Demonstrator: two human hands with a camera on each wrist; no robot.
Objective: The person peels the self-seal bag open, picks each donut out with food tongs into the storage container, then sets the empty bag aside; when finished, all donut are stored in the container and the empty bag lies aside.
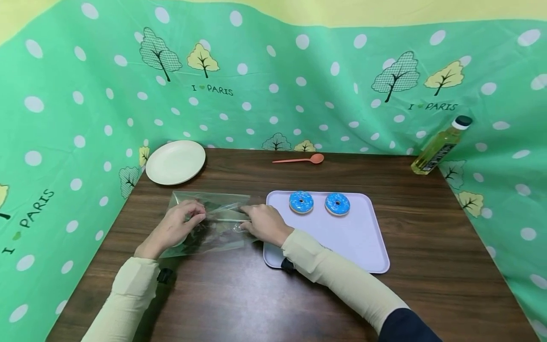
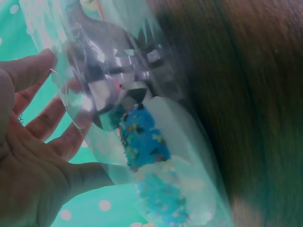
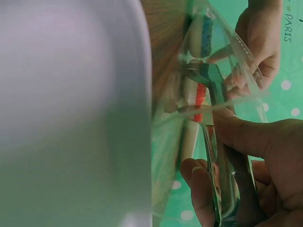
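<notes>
A clear plastic bag [image 1: 226,240] lies on the table's left side. My left hand [image 1: 179,223] holds it by the edge, fingers bent. My right hand [image 1: 267,222] grips metal tongs [image 3: 220,94], whose front end reaches inside the bag. In the left wrist view, a blue-iced donut with sprinkles [image 2: 147,137] is in the bag beside the tongs' end. From the right wrist, something red-topped [image 3: 200,94] shows between the tong arms; glare on the plastic hides whether it is pinched.
Right of the bag, a pale lilac tray [image 1: 342,242] carries two blue donuts [image 1: 301,202] along its far side. A white plate [image 1: 175,162] stands at the back left, an orange spoon [image 1: 316,158] at the back middle. An oil bottle [image 1: 440,147] is at the back right, near the cloth wall.
</notes>
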